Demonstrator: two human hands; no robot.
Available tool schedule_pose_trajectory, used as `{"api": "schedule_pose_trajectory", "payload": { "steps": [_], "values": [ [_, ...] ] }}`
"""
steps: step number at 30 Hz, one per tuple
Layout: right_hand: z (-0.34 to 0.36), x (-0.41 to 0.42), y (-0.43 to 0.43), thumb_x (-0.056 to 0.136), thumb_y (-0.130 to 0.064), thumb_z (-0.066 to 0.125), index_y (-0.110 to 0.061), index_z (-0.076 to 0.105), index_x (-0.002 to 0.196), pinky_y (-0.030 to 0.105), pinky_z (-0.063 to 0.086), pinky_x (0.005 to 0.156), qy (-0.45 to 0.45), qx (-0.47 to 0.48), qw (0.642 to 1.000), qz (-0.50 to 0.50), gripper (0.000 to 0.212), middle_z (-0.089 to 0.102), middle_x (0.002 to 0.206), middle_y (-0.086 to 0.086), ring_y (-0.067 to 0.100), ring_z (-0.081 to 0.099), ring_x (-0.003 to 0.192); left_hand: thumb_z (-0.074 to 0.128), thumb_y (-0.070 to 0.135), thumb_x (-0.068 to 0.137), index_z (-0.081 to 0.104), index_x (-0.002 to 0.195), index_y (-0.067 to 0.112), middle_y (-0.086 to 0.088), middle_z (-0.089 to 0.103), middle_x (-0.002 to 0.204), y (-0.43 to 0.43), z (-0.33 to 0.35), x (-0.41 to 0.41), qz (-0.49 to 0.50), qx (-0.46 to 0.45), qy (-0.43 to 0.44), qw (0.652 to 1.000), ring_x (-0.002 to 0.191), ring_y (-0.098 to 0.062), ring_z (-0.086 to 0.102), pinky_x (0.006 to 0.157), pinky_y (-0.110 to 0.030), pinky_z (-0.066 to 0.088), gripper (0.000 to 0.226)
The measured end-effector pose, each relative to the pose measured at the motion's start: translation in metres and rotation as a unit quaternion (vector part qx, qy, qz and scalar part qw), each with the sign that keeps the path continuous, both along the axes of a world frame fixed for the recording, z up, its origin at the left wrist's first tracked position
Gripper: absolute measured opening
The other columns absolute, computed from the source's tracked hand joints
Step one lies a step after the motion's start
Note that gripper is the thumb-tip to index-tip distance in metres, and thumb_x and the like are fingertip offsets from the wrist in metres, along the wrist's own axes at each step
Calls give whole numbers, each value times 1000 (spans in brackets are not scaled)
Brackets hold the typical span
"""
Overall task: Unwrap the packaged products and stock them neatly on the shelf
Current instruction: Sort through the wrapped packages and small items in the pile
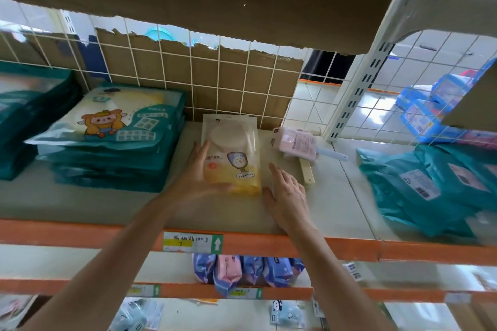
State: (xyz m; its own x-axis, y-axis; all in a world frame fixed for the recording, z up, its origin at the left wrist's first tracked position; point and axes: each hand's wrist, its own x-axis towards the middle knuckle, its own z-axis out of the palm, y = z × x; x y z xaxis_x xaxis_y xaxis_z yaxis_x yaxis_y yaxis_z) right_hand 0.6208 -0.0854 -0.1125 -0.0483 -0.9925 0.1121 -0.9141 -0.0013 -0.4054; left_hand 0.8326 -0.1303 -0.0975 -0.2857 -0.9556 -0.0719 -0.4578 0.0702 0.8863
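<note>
On the pale, smooth shelf (309, 212), about midway between its front edge and the back, lies a flat glossy pouch (232, 153), white at the far end and yellow at the near end, with a round disc showing through a clear window. The left hand (199, 169) lies against the pouch's left side, fingers straight and close together, the thumb across its near edge. The right hand (286, 193) rests flat on the shelf just beside the pouch's near right corner, fingers straight and slightly spread. Toward the shelf's left end sits a stack of soft teal bags (115, 137) with a cartoon figure printed on top. Right of the pouch lies a small pink box (295, 145) over a cream stick. Crinkled teal bags (430, 188) lie at the right end. Torn brown cardboard (215, 75) stands behind a white wire grid along the back. A paper label (192, 242) sits on the orange front edge.
</note>
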Motion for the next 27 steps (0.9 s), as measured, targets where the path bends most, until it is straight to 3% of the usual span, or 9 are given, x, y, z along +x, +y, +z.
{"api": "schedule_pose_trajectory", "payload": {
  "steps": [3,7,10,14,22,27],
  "values": [
    [0,-1,0,95,-29,46,-21,19,149,34,20,111,-4,3,1000,-4,61,32,151,3,20,25,139,68,83,27,-2,149,29,7,-7,157,5,-5,2,-13,-9,-39,999,141,-14,9,113,-40,18,151],
    [1,-1,1,94,-29,47,-20,20,149,35,20,111,-14,7,1000,-4,62,31,151,4,20,25,139,65,86,26,0,149,27,8,-3,157,1,-8,5,-8,-16,-22,1000,143,-16,10,115,-46,20,151],
    [3,-1,1,93,-28,48,-20,21,149,35,20,111,-16,4,1000,-4,62,32,150,4,20,25,139,70,82,28,2,149,27,13,-5,156,-1,-9,5,-17,-4,22,1000,139,-5,7,116,-42,20,150],
    [5,0,2,93,-27,48,-19,21,149,35,20,112,-25,2,1000,-2,62,32,150,3,19,25,139,70,82,27,3,149,26,16,-5,154,-5,-7,5,-31,-4,16,999,134,1,7,114,-32,20,150],
    [5,0,2,93,-27,49,-19,20,149,34,20,112,-23,4,1000,-4,64,32,150,4,19,26,139,67,84,29,2,149,27,16,-8,155,-8,-13,6,-31,-14,-5,999,138,-2,3,116,-33,16,148],
    [9,1,7,90,-19,53,-18,31,145,33,25,109,-56,-49,997,-8,59,40,146,2,19,34,134,73,78,35,5,149,28,19,-6,152,-8,-11,5,-27,-17,19,999,138,-2,3,115,-34,18,141]
  ]
}}
